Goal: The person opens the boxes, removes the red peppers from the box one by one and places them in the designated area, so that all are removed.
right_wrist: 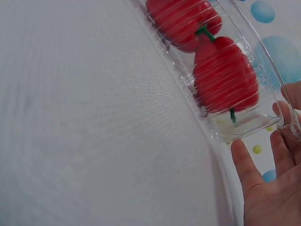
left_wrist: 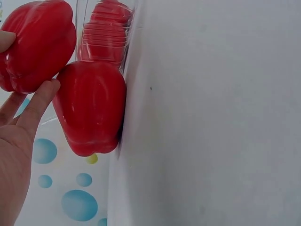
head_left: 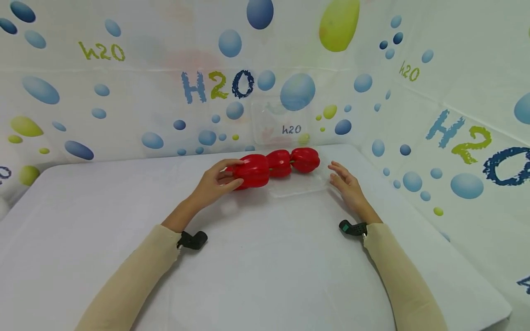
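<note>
The left grip (head_left: 210,185) curves, spread wide, round the blunt left end of a glossy red bell pepper (head_left: 253,171), holding it above the white cloth-covered surface (head_left: 248,257); a second glossy red pepper (left_wrist: 91,108) lies just below it, at the left end of a clear ribbed plastic tray (right_wrist: 244,126), and I cannot tell whether the two touch; the right grip (head_left: 348,186), its fingers loosely bent and parted, is beside the tray's right end with no pepper in hold, contact with the plastic being unclear; inside the tray sit a middle red pepper (head_left: 280,164) and a right-hand red pepper (head_left: 305,160), end to end with green stems; the held pepper looks stiff, fairly light and slick, so broad contact round its waist should serve better than a pinch at the stem; the thin tray probably flexes and slides easily, and its corners seem the firmest hold; its transparent lid (head_left: 269,122) stands up against the bubble-printed curtain (head_left: 136,105), close behind; the surface's right edge runs near the right grip, while wide room stretches leftward and toward the person.
</note>
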Demonstrator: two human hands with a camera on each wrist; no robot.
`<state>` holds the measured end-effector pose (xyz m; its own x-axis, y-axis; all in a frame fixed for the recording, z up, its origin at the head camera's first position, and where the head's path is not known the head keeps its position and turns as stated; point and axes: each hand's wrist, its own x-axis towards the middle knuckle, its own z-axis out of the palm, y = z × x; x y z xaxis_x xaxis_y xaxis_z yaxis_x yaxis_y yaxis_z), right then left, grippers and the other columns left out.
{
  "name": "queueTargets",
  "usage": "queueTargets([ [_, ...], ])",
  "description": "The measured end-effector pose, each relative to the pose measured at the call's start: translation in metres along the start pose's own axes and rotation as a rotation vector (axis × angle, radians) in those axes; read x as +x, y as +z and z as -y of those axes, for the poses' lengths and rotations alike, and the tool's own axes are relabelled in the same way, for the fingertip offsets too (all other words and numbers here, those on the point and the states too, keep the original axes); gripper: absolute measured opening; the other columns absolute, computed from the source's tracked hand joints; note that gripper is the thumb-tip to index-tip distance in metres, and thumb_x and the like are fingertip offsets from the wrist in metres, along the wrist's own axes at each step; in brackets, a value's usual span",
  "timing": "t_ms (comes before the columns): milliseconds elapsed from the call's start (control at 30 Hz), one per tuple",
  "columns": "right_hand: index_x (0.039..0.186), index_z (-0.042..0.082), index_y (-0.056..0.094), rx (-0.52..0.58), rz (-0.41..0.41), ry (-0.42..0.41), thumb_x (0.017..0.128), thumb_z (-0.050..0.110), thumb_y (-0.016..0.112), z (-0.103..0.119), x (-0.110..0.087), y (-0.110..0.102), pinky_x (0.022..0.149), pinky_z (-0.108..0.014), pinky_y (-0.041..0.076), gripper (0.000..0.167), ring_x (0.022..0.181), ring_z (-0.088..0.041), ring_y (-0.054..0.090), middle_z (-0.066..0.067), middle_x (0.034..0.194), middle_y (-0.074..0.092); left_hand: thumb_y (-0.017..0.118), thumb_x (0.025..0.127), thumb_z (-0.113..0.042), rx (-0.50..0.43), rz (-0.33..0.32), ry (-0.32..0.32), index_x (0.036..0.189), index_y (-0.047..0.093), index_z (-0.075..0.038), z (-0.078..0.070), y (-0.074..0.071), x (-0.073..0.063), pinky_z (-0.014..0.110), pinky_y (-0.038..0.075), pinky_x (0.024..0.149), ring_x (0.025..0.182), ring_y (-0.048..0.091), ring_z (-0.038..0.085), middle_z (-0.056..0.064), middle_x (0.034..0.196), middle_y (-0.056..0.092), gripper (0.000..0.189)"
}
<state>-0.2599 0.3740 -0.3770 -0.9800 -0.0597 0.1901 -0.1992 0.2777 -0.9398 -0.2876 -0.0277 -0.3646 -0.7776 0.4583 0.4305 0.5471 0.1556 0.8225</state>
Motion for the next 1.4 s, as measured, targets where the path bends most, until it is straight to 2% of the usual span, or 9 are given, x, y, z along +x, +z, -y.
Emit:
queueTargets([
  [200, 0.146, -0.004, 0.036, -0.005, 0.005, 0.025, 0.104, 0.016, 0.046, 0.0, 0.0, 0.001, 0.104, -0.025, 0.039, 0.049, 0.149, -0.027, 0.015, -0.008, 0.162, 0.017, 0.068, 0.092, -0.009, -0.01, 0.0, -0.037, 0.137, 0.05, -0.012, 0.003, -0.006, -0.004, 0.032, 0.053, 0.092, 0.123, 0.053, 0.036, 0.012, 0.139, 0.047, 0.049],
  [467, 0.146, -0.005, 0.036, 0.022, 0.006, 0.021, 0.103, 0.015, 0.047, -0.003, 0.002, 0.001, 0.105, -0.027, 0.039, 0.048, 0.149, -0.027, 0.016, -0.008, 0.162, 0.017, 0.068, 0.091, -0.008, -0.05, 0.014, -0.072, 0.137, 0.048, -0.01, 0.006, -0.011, -0.007, 0.025, 0.053, 0.089, 0.121, 0.053, 0.037, 0.014, 0.138, 0.046, 0.05],
  [733, 0.147, 0.0, 0.038, -0.034, -0.02, 0.0, 0.103, 0.032, 0.05, -0.025, 0.012, -0.006, 0.104, -0.024, 0.04, 0.056, 0.148, -0.023, 0.02, -0.001, 0.162, 0.02, 0.066, 0.091, -0.005, -0.098, 0.01, -0.063, 0.136, 0.048, -0.007, 0.014, -0.017, -0.006, 0.021, 0.053, 0.086, 0.119, 0.053, 0.039, 0.016, 0.138, 0.046, 0.048],
  [867, 0.146, -0.002, 0.037, -0.009, -0.016, 0.008, 0.103, 0.025, 0.049, -0.017, 0.01, -0.005, 0.105, -0.026, 0.04, 0.052, 0.148, -0.024, 0.019, -0.003, 0.162, 0.019, 0.065, 0.091, -0.001, -0.118, 0.021, -0.05, 0.134, 0.049, -0.004, 0.018, -0.02, -0.006, 0.02, 0.052, 0.087, 0.12, 0.051, 0.04, 0.017, 0.137, 0.047, 0.046],
  [1100, 0.146, -0.006, 0.035, 0.012, -0.004, 0.016, 0.104, 0.016, 0.046, 0.004, 0.0, 0.0, 0.1, -0.018, 0.043, 0.049, 0.148, -0.03, 0.019, -0.01, 0.162, 0.016, 0.065, 0.091, -0.001, -0.115, 0.052, -0.064, 0.134, 0.049, -0.002, 0.019, -0.021, -0.009, 0.02, 0.052, 0.088, 0.121, 0.051, 0.04, 0.018, 0.137, 0.047, 0.046],
  [1267, 0.145, -0.007, 0.035, -0.003, -0.003, 0.024, 0.104, 0.014, 0.045, 0.005, -0.002, 0.002, 0.097, -0.014, 0.043, 0.048, 0.148, -0.029, 0.018, -0.01, 0.162, 0.016, 0.068, 0.088, -0.001, -0.102, 0.097, -0.077, 0.133, 0.051, -0.003, 0.022, -0.021, -0.012, 0.023, 0.053, 0.089, 0.114, 0.058, 0.039, 0.019, 0.134, 0.049, 0.049],
  [1400, 0.146, -0.007, 0.034, 0.004, -0.003, 0.026, 0.104, 0.013, 0.045, 0.004, -0.002, 0.002, 0.096, -0.012, 0.043, 0.048, 0.149, -0.029, 0.017, -0.011, 0.162, 0.015, 0.07, 0.086, 0.0, -0.101, 0.12, -0.072, 0.132, 0.052, -0.001, 0.026, -0.021, -0.013, 0.025, 0.053, 0.09, 0.115, 0.055, 0.039, 0.02, 0.132, 0.049, 0.05],
])
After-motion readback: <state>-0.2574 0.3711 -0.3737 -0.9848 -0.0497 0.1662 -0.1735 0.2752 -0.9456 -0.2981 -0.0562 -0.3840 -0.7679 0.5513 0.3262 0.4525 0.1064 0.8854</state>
